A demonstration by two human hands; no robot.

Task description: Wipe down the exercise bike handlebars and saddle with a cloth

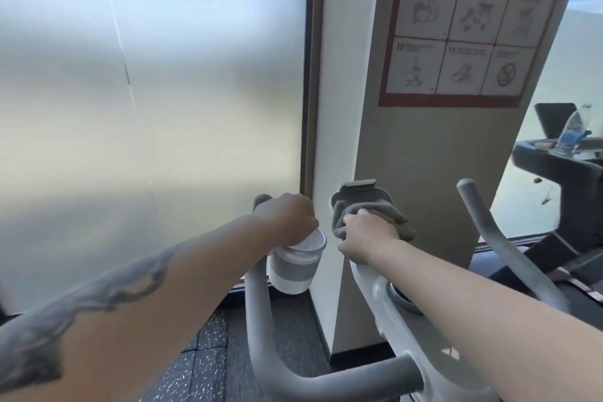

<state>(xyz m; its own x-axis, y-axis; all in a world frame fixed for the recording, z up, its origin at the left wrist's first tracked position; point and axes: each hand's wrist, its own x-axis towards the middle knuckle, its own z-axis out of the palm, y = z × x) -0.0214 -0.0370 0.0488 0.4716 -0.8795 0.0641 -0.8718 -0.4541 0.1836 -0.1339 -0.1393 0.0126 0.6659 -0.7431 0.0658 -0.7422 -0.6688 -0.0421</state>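
The exercise bike's grey handlebars curve up in front of me, the left bar (257, 303) and the right bar (496, 238). My left hand (287, 219) grips the top end of the left bar. My right hand (367, 235) holds a grey cloth (368, 209) pressed against the bike's console (359, 192) on the centre post (388, 310). The saddle is out of view.
A white and grey cup (295, 264) sits in a holder just below my left hand. A frosted window (146, 91) fills the left, a pillar with a red-framed poster (463, 26) stands ahead. A treadmill (561, 170) carrying a water bottle (572, 130) is at right.
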